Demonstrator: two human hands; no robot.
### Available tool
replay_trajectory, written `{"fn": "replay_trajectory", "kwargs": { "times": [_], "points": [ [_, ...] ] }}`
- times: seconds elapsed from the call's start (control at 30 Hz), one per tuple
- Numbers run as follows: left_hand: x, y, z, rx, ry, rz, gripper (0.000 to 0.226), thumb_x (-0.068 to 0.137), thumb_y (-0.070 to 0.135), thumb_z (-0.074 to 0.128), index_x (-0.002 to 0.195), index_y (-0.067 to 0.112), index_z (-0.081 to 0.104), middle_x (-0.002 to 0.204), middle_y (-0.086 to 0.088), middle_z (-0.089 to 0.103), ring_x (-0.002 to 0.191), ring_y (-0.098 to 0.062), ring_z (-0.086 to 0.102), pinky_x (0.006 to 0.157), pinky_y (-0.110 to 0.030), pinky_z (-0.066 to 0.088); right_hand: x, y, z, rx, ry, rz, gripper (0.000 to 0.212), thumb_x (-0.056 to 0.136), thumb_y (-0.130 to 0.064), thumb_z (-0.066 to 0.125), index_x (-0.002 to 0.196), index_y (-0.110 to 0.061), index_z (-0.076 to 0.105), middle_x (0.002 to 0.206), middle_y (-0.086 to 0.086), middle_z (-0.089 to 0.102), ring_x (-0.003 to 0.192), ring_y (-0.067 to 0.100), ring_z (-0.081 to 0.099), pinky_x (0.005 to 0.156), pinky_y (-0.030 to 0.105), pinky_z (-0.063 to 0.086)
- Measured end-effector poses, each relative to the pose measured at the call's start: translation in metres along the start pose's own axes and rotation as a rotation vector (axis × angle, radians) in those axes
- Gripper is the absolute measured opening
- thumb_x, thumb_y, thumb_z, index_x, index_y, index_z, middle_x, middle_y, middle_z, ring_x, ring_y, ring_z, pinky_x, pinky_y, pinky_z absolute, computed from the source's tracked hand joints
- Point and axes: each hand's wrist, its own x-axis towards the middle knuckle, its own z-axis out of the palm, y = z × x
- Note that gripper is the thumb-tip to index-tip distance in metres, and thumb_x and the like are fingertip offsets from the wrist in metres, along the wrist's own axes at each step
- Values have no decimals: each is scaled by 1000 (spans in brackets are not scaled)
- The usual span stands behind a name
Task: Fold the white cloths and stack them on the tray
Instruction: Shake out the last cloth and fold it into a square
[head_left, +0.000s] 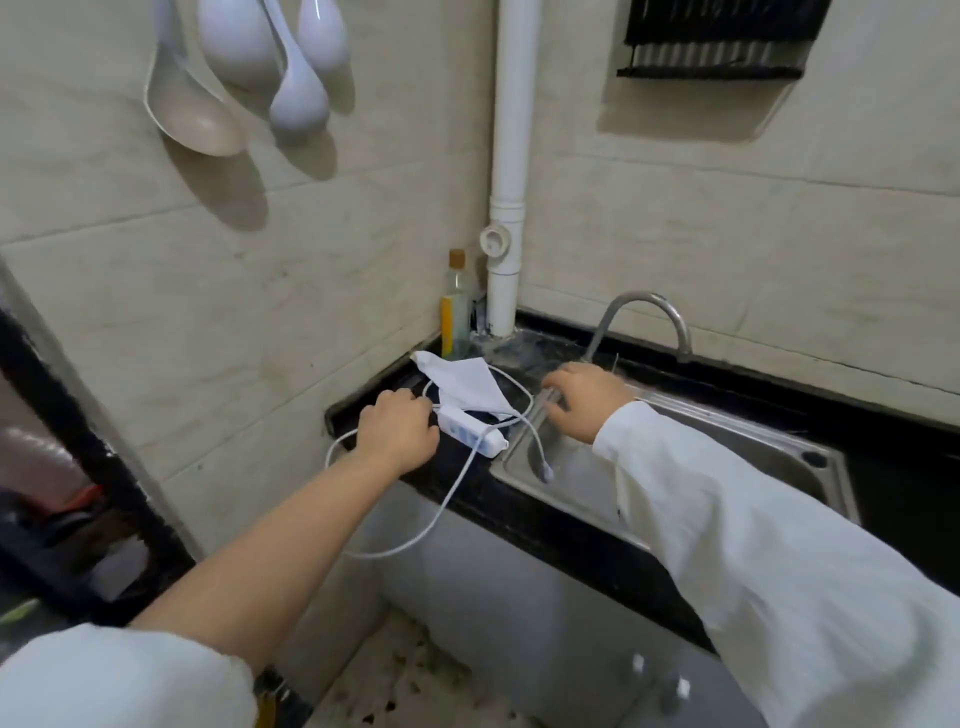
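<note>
Reaching beside the steel sink (769, 457), the left hand (400, 434) grasps a white power strip (470, 434), the right hand (584, 397) relaxed, while the limp, light white cloth (467, 387), best pinched at corners, lies just behind on the black bench (467, 483).

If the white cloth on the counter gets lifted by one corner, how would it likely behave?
The white cloth already lies creased and bent, so it would probably droop limply. It looks thin, hence likely light. The white cable loops around it beside the power strip, so it may snag.
</note>
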Motion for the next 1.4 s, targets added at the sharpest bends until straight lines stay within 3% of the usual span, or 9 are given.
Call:
{"fn": "replay_trajectory", "kwargs": {
  "times": [0.2, 0.47, 0.77, 0.87, 1.0, 1.1, 1.17, 1.27, 1.4],
  "points": [
    [129, -18, 64, -74, -149, 46, 33, 94, 26, 42, 121, 11, 54, 123, -12, 53, 115, -29, 48, 91, -40, 45, 141, 26, 60, -108, -139, 63, 31, 92, -19, 39, 113, -12, 60, 122, 10, 58, 119, 26, 50, 110, 42, 22],
    [202, -26, 135, -257, -220, 25, 34, 94, 21, 44, 124, 10, 54, 134, -7, 51, 124, -23, 45, 102, -34, 42, 265, 59, 162, -113, -445, 34, 34, 90, -12, 46, 121, -19, 56, 130, 8, 53, 120, 27, 52, 99, 37, 43],
    [234, -21, 165, -442, -152, -9, 28, 91, 12, 51, 116, 3, 62, 119, -12, 60, 117, -28, 50, 100, -28, 37, 320, 76, 207, -169, -708, -271, 34, 91, -13, 49, 123, -7, 54, 130, 15, 54, 119, 31, 53, 100, 32, 43],
    [241, -12, 166, -475, -74, -19, 24, 78, 11, 61, 98, 1, 70, 96, -14, 70, 94, -35, 65, 84, -33, 52, 322, 79, 195, -20, -618, -273, 34, 93, -13, 43, 124, -8, 57, 131, 14, 54, 119, 28, 53, 100, 29, 41],
    [254, 22, 150, -431, -67, 18, 58, 84, 39, 59, 129, 2, 51, 120, -15, 61, 111, -33, 58, 91, -36, 49, 315, 89, 144, 266, -435, -225, 30, 93, -10, 46, 118, -6, 62, 123, 14, 62, 113, 26, 57, 89, 20, 37],
    [262, 53, 136, -434, -59, 101, 54, 67, 43, 68, 102, 2, 65, 90, -16, 69, 78, -32, 68, 61, -35, 56, 291, 105, 105, 336, -335, -231, 28, 92, -10, 50, 116, -6, 65, 117, 13, 65, 107, 25, 59, 72, 10, 29],
    [262, 76, 120, -489, -3, 123, 32, 73, 26, 71, 94, 3, 65, 92, -17, 66, 83, -34, 65, 67, -37, 53, 267, 120, 82, 346, -274, -196, 26, 91, -10, 52, 113, -5, 66, 113, 13, 66, 104, 25, 60, 73, 11, 29],
    [256, 113, 97, -541, -7, 224, 28, 87, 11, 56, 113, 2, 59, 114, -17, 60, 107, -32, 55, 88, -35, 41, 220, 150, 51, 376, -161, -65, 24, 90, -6, 52, 108, 0, 67, 109, 18, 66, 100, 29, 60, 79, 23, 37],
    [231, 182, 70, -571, -79, 559, 23, 91, 12, 50, 113, 9, 58, 112, -10, 64, 103, -25, 58, 85, -28, 42, 117, 205, 20, 420, 1, 192, 21, 90, -3, 51, 103, 3, 66, 99, 16, 64, 87, 17, 50, 69, 16, 30]
  ]
}}
